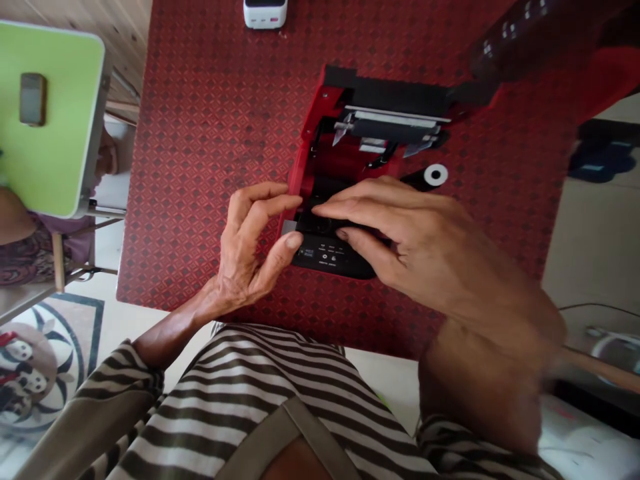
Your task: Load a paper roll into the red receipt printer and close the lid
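A red and black printer (325, 143) lies opened on the table with the red patterned cloth (210, 120). Its lid is swung back and the metal bar inside shows. My left hand (250, 247) grips the printer's near left corner, thumb on the black button panel (325, 257), fingers curled onto the red edge. My right hand (415, 233) lies across the front of the printer, fingers stretched flat and pressing on the black part just above the panel. A black roll with a white core (434, 175) sits right behind my right hand.
A small white device (265, 12) stands at the table's far edge. A green table (45, 113) with a phone (33, 99) on it is at the left, with a seated person partly under it. A patterned rug (35, 367) lies on the floor.
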Demonstrator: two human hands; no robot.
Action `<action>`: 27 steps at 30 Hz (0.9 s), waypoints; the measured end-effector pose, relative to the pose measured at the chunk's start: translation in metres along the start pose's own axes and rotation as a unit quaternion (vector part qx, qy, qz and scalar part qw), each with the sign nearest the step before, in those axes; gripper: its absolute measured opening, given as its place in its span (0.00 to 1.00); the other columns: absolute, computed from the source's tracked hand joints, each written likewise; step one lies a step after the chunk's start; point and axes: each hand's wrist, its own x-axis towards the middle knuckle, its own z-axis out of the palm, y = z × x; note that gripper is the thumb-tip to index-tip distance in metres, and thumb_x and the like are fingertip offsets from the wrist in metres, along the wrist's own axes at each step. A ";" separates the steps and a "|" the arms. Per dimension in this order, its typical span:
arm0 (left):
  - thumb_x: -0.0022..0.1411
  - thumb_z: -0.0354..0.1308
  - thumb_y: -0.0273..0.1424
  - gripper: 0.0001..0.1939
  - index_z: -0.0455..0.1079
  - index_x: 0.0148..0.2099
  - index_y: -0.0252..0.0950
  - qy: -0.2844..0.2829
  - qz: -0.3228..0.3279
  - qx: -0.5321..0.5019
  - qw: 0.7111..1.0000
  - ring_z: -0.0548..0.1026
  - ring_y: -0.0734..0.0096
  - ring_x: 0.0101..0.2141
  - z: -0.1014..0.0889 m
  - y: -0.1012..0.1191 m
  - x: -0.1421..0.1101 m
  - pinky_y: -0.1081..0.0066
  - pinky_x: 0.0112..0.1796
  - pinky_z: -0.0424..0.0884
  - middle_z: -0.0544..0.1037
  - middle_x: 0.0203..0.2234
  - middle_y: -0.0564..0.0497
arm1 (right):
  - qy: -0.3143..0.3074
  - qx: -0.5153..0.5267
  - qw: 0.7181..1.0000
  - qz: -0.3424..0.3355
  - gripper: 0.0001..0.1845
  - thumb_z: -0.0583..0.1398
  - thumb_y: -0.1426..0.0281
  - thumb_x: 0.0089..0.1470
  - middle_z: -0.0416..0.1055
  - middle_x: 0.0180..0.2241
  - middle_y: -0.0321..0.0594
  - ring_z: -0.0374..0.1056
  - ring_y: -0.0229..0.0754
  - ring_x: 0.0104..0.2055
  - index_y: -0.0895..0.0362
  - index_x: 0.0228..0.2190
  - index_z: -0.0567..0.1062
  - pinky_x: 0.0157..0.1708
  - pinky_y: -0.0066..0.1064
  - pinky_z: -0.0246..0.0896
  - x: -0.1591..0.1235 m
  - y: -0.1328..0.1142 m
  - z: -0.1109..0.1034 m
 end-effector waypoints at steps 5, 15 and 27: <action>0.89 0.74 0.50 0.16 0.87 0.68 0.51 -0.018 0.070 0.025 0.997 0.88 0.43 0.62 0.003 0.005 0.011 0.40 0.64 0.87 0.90 0.65 0.43 | 0.039 0.011 0.999 -0.009 0.17 0.63 0.70 0.81 0.93 0.53 0.37 0.90 0.54 0.56 0.41 0.49 0.92 0.64 0.51 0.88 -0.001 0.004 0.000; 0.90 0.73 0.32 0.04 0.89 0.58 0.47 -0.001 0.131 0.099 0.986 0.88 0.58 0.53 0.010 0.020 0.022 0.54 0.58 0.77 0.94 0.49 0.53 | 0.220 -0.069 0.971 -0.070 0.15 0.73 0.76 0.78 0.93 0.48 0.35 0.89 0.51 0.49 0.41 0.50 0.93 0.53 0.46 0.88 -0.030 0.005 0.019; 0.87 0.76 0.29 0.07 0.88 0.62 0.44 -0.032 0.178 0.124 0.976 0.89 0.55 0.54 0.002 0.026 0.011 0.51 0.58 0.77 0.95 0.50 0.51 | 0.242 -0.166 0.949 -0.116 0.14 0.77 0.74 0.76 0.96 0.52 0.43 0.91 0.53 0.52 0.51 0.59 0.91 0.57 0.48 0.89 -0.057 0.003 0.019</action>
